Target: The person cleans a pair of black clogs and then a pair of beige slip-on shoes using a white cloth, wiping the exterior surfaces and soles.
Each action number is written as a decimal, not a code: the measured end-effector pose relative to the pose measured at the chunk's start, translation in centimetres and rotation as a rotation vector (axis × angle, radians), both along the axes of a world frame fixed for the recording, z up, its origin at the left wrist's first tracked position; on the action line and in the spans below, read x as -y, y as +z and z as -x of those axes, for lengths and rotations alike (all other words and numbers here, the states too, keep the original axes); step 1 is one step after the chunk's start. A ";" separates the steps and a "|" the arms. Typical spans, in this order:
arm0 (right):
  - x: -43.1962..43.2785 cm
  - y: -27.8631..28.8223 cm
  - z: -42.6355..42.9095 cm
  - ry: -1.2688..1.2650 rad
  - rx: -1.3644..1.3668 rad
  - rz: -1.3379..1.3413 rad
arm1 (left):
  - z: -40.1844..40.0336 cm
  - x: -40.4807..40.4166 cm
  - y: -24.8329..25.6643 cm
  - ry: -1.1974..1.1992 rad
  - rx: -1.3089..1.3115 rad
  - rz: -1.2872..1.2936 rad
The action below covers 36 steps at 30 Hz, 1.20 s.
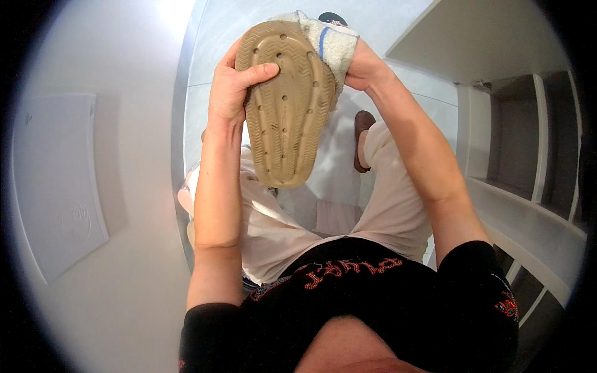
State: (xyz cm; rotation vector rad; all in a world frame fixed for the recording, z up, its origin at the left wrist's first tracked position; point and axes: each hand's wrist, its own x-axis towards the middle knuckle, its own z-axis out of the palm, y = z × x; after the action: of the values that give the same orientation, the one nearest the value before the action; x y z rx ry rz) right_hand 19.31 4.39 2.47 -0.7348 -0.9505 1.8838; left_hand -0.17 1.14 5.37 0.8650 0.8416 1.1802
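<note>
A tan rubber slipper [291, 112] is held up before me, its patterned sole with small round holes facing the camera. My left hand [233, 86] grips its left edge, the thumb pressed flat on the sole. At the upper right, my right hand [361, 67] is mostly covered by a pale terry cloth [338, 49] with a blue stripe. The cloth lies against the slipper's toe end and right edge. My right fingers are hidden under the cloth and behind the slipper, so their grip does not show.
On the right stands an open shoe cabinet [501, 191] with dark compartments and a raised panel [447, 42]. A white wall or panel [140, 186] borders the left. Below are the tiled floor [429, 84], my brown shoe [363, 140] and a dark shoe [332, 18] farther off.
</note>
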 end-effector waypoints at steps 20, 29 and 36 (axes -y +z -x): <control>-1.8 -0.2 0.2 -0.029 0.671 -0.175 | -1.2 0.3 -1.1 -0.025 -0.092 0.045; 2.2 -0.3 3.2 -0.095 0.597 -0.466 | 3.3 -2.6 -1.7 0.257 0.128 0.092; 2.2 -2.1 3.6 -0.314 0.577 -0.689 | 1.5 -1.6 -1.6 0.321 -0.004 0.047</control>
State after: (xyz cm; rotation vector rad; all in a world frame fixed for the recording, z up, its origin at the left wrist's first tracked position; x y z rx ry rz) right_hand 15.76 2.18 0.37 -0.9343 -1.6187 0.9654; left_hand -1.65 2.73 3.78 0.7104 1.0337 1.4310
